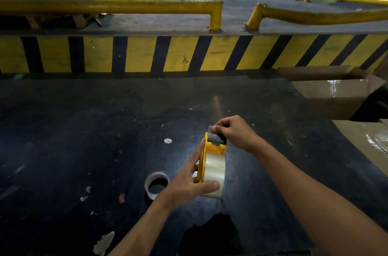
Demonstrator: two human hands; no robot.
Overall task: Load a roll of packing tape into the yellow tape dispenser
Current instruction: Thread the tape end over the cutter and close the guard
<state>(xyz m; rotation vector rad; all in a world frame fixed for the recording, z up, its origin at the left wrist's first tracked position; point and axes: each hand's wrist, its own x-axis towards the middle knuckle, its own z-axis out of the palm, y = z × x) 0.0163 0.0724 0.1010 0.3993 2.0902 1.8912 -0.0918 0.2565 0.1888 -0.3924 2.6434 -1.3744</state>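
A yellow tape dispenser (211, 152) is held just above a dark table (84, 130), with a roll of clear packing tape (214, 171) already seated in its frame. The left hand (189, 184) is closed around the dispenser and roll from the side, thumb pressed on the roll's near edge and fingers laid along the yellow side plate. The right hand (233, 132), beyond the left, is pinched shut at the dispenser's front end, where the free end of the tape appears to be drawn over the roller and cutter; the exact strip cannot be made out.

The roll is judged light and stiff on its core, its glossy face slick and its free end sticky and easily folded onto itself. The plastic frame is judged rigid; hold is best taken by the side plate and roll edge, clear of the cutter at the front.

A nearly spent tape core (157, 184) lies on the table just beside the left wrist. Open cardboard boxes (336, 96) stand well beyond the right hand; their contents cannot be seen.
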